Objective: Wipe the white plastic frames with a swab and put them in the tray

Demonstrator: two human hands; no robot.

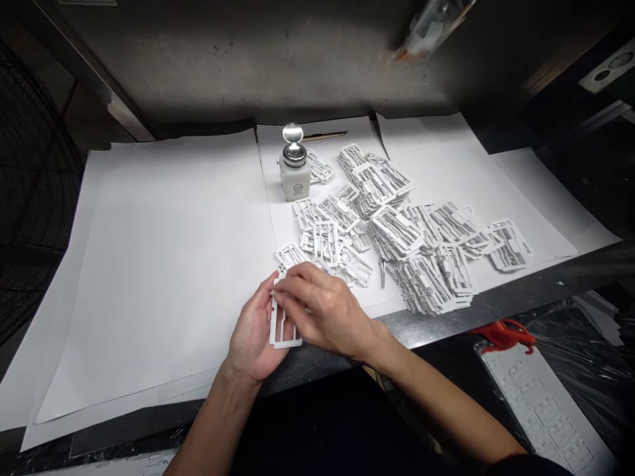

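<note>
A white moulded plastic frame (285, 327) lies upright against the palm of my left hand (253, 330), held at the edge of the paper. My right hand (317, 307) reaches over it, and its fingertips grip the frame's upper end, hiding that part. Beyond my hands spreads a heap of several similar white frames (397, 231), loose and in stacks. A small metal tool (382, 273) lies among them. Behind the heap stands a white pump dispenser bottle (295, 177) with a steel top and its round lid raised.
White paper sheets (163, 264) cover a steel bench with a front edge (411, 328) below my hands. A thin pen-like tool (325, 136) lies at the back. Red-handled pliers (503, 335) and a white moulded sheet (540, 410) sit lower right. A dark fan guard (34, 165) stands left.
</note>
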